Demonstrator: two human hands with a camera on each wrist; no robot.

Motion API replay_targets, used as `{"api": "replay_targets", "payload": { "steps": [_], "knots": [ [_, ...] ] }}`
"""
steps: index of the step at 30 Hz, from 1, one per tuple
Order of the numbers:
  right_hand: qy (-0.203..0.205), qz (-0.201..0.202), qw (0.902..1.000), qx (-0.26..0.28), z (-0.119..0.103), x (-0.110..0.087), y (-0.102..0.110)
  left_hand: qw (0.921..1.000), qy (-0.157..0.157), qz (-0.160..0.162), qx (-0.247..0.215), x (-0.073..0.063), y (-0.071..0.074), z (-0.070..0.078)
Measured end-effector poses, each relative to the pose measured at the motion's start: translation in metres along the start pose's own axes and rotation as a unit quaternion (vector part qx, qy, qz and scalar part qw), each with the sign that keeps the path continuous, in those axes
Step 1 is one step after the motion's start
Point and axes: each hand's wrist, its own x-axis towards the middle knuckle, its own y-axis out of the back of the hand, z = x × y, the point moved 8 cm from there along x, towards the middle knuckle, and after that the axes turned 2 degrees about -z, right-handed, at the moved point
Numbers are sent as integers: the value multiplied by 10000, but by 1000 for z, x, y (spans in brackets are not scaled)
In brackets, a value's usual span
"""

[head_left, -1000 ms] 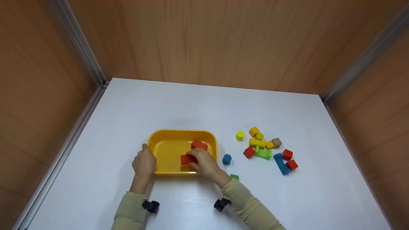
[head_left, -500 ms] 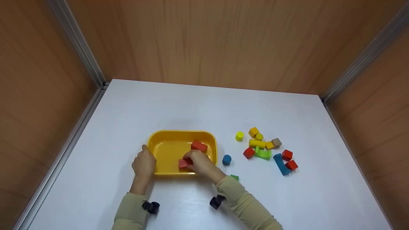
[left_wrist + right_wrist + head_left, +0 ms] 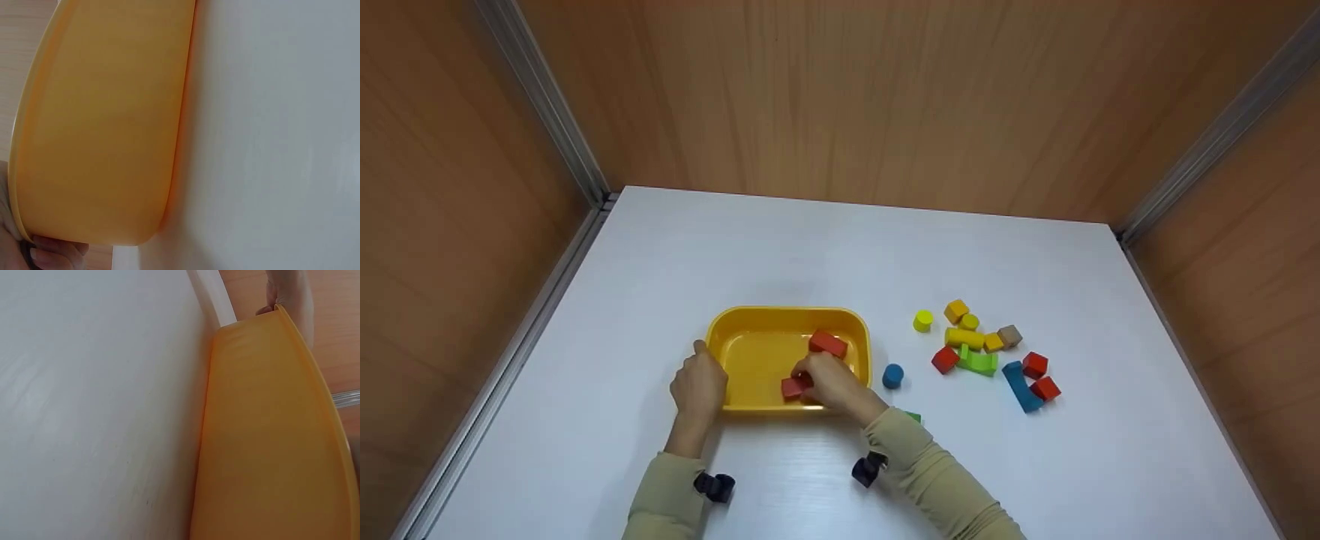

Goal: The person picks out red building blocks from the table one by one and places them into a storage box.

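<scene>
"Which hand has the block?"

"The right hand (image 3: 832, 381). Its thumb and fingers pinch a red block (image 3: 793, 388) low inside the yellow tray (image 3: 757, 360), near the wall closest to the person. One end pokes out to the left of the fingertips, towards the other hand; the rest is covered, so I can't tell how far it runs under them."

"And the left hand (image 3: 699, 382)?"

"It grips the tray's rim at the left end, fingers curled over the edge. The tray's long axis runs from there across to the right hand, so the block sits between the two, much nearer the right."

"What else is near the right hand?"

"A second red block (image 3: 828, 343) lies just beyond it, in the tray, slightly slanted. Outside the wall, to its right, a blue cylinder (image 3: 893, 376) stands on the table. A green block (image 3: 914, 416) peeks out past the right sleeve (image 3: 922, 465). Farther right are a green arch (image 3: 979, 361), a yellow cylinder (image 3: 964, 337) and a blue arch (image 3: 1021, 386)."

"And the surface?"

"A smooth white table (image 3: 780, 480), with wood-grained panels (image 3: 825, 97) rising beyond both hands and on either side."
</scene>
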Motion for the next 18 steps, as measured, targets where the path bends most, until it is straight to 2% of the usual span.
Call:
{"api": "replay_targets", "payload": {
  "steps": [7, 18],
  "knots": [
    [154, 17, 9997, -200, -2, 0, 1, 10000, 28, -53, -11, 1, -1, 0],
    [105, -99, 9994, -304, -1, 1, -1, 10000, 49, -69, -52, 0, 0, 0]
  ]
}}
